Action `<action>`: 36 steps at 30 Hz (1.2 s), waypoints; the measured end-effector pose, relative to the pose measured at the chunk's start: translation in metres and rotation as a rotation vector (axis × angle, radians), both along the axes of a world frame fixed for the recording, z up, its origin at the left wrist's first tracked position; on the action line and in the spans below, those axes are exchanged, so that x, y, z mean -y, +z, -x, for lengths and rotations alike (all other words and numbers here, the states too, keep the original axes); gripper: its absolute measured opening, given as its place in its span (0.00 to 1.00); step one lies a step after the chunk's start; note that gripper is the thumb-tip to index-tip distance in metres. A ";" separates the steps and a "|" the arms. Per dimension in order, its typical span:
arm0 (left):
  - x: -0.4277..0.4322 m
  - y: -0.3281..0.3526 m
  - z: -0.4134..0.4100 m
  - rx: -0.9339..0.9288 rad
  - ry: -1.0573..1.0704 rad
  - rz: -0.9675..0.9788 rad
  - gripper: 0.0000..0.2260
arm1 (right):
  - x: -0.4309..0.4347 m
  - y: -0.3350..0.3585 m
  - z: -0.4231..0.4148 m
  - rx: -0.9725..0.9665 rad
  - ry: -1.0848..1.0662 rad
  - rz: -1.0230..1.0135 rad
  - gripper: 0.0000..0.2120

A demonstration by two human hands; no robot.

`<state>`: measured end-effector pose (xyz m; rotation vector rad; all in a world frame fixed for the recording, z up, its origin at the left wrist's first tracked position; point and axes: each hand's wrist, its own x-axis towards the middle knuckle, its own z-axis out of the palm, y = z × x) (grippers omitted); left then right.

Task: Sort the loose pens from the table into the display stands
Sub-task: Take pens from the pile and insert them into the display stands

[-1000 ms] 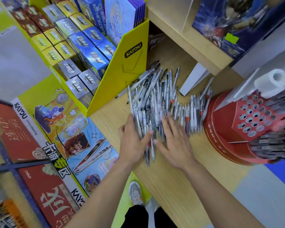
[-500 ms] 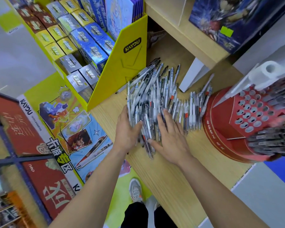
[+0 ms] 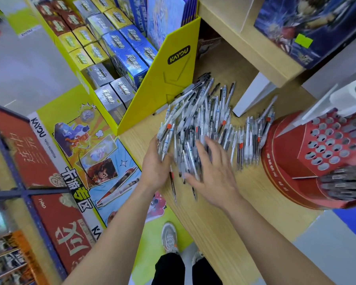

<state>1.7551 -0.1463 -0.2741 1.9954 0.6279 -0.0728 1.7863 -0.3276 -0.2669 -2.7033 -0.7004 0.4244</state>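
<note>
A big pile of loose pens [image 3: 203, 120], mostly clear and white with black or red tips, lies on the wooden table [image 3: 224, 227]. My left hand [image 3: 155, 169] cups the pile's near left edge, its fingers curled in among the pens and partly hidden by them. My right hand [image 3: 214, 175] lies flat on the near side of the pile with spread fingers. A red round display stand [image 3: 292, 161] with rows of holes stands to the right of the pile; several pens stick out of its right side. A few pens [image 3: 173, 186] lie apart between my hands.
A yellow KAYOU card display [image 3: 169, 79] full of boxes stands left of the pile. A white shelf support [image 3: 253, 93] and a wooden shelf [image 3: 245, 44] are behind it. A white roll [image 3: 351, 95] tops the red stand. The table's edge runs diagonally near my shoes [image 3: 169, 237].
Both hands have slid forward along the pile's near edge. The right hand's fingers have spread wider over the pens, and a few pens now trail loose behind the hands.
</note>
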 end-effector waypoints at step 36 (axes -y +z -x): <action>-0.022 0.005 0.010 -0.084 -0.015 0.012 0.26 | -0.005 0.001 -0.011 -0.077 0.019 0.081 0.31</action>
